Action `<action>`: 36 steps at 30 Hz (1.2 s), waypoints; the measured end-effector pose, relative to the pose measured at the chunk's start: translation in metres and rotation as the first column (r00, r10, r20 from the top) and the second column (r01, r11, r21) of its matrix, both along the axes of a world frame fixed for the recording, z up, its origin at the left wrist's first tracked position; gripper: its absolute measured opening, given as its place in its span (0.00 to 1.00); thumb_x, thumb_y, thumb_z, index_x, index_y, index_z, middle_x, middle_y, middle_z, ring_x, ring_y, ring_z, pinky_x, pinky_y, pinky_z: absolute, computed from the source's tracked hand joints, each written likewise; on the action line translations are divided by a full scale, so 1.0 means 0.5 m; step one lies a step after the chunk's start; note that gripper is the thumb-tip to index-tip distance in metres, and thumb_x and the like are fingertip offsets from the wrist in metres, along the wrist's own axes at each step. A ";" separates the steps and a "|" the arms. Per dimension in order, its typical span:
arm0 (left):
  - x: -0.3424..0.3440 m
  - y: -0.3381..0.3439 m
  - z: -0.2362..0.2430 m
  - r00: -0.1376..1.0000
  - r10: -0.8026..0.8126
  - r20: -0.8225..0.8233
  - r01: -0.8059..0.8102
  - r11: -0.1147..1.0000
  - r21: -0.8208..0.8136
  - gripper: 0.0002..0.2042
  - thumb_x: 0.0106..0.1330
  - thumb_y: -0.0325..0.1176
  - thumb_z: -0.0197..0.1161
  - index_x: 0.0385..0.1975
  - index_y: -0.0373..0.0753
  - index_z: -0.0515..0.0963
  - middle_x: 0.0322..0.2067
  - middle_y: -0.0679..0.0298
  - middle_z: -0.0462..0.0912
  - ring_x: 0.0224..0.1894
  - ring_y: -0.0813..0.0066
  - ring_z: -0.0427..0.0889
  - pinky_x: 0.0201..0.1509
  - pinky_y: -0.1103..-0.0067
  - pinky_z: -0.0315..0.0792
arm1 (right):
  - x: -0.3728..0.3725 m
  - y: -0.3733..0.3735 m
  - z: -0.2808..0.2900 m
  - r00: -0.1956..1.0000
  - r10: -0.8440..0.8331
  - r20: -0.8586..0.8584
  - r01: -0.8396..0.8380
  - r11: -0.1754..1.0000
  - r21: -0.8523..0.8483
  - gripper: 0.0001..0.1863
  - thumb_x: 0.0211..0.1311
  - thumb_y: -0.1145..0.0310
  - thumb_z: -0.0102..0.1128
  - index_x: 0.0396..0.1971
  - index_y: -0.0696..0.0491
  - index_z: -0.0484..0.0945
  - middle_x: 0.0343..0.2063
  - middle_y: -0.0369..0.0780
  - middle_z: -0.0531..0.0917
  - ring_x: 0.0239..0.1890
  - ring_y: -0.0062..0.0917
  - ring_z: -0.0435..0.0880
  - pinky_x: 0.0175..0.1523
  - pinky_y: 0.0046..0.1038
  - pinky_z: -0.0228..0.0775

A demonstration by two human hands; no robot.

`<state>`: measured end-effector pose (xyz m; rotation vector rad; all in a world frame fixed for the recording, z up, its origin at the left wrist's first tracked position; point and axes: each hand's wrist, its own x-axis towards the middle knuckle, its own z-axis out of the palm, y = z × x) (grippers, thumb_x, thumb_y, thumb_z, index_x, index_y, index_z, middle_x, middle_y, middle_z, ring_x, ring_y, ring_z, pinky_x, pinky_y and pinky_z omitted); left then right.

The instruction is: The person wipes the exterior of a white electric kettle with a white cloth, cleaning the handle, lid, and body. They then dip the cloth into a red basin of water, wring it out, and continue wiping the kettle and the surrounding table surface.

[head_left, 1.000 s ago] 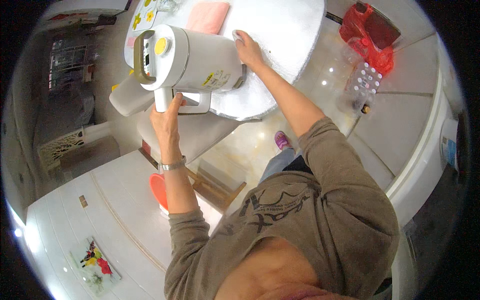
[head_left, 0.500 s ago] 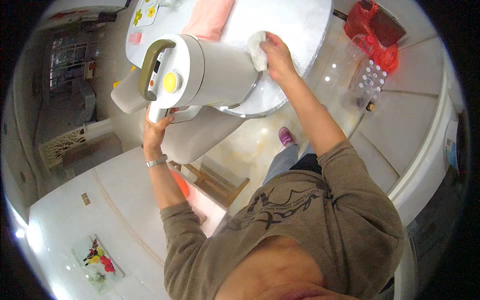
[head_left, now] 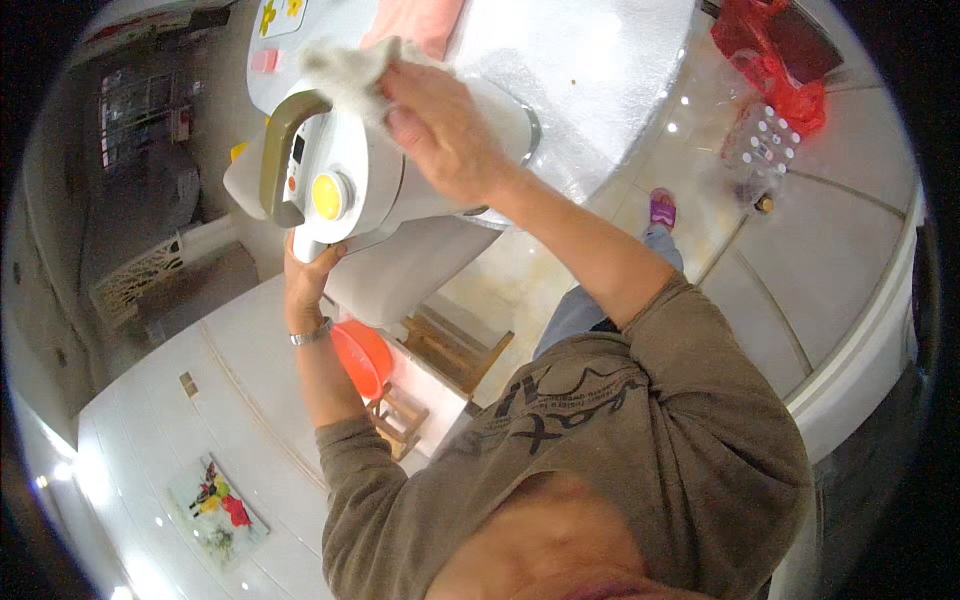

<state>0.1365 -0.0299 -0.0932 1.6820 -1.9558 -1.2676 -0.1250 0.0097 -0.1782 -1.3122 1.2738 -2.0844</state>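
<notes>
White was the tall appliance [head_left: 372, 180] that I watched remotely through the head view, tipped over at the rounded edge of the table [head_left: 600, 75], its olive handle [head_left: 278, 165] and yellow knob [head_left: 328, 196] toward the left. I saw the left hand [head_left: 308, 272] closed on its white side handle, most of the fingers hidden from me. My view caught the right hand [head_left: 440, 125] pinching a pale cloth [head_left: 345, 78], slightly blurred, at the appliance's upper rim. Beyond lay a pink cloth [head_left: 425, 25]; below, I noted a red basin [head_left: 362, 358] near the left forearm.
</notes>
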 end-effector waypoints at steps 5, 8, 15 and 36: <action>-0.002 -0.001 0.016 0.997 0.070 0.027 -0.070 0.998 -0.010 0.20 0.44 0.26 0.66 0.40 0.33 0.72 0.34 0.66 0.77 0.35 0.79 0.74 0.39 0.82 0.68 | -0.047 -0.028 -0.128 0.988 0.071 0.136 -0.113 0.938 0.329 0.14 0.60 0.63 0.44 0.33 0.58 0.73 0.34 0.49 0.78 0.38 0.44 0.75 0.45 0.43 0.65; -0.025 0.008 0.031 0.994 0.104 0.026 -0.104 0.995 0.005 0.21 0.45 0.25 0.66 0.42 0.34 0.72 0.35 0.67 0.76 0.37 0.78 0.74 0.40 0.82 0.68 | -0.047 -0.011 -0.109 0.997 0.027 0.073 -0.058 0.879 0.473 0.12 0.59 0.65 0.45 0.31 0.58 0.74 0.34 0.48 0.78 0.39 0.43 0.75 0.45 0.42 0.64; -0.031 0.021 0.024 0.993 0.117 0.015 -0.117 0.993 -0.001 0.20 0.45 0.22 0.61 0.42 0.33 0.71 0.34 0.63 0.78 0.35 0.76 0.77 0.40 0.79 0.71 | -0.005 0.035 0.029 0.988 -0.152 0.026 0.149 0.985 0.081 0.11 0.57 0.68 0.48 0.34 0.59 0.73 0.35 0.46 0.78 0.40 0.42 0.74 0.48 0.42 0.62; -0.074 0.017 0.042 0.996 0.083 -0.011 -0.083 0.996 0.037 0.22 0.43 0.26 0.63 0.43 0.36 0.70 0.32 0.63 0.79 0.37 0.75 0.78 0.40 0.78 0.72 | -0.062 -0.094 0.010 0.978 0.139 0.153 -0.175 0.952 0.251 0.10 0.57 0.69 0.55 0.34 0.58 0.79 0.35 0.43 0.77 0.40 0.33 0.76 0.46 0.30 0.66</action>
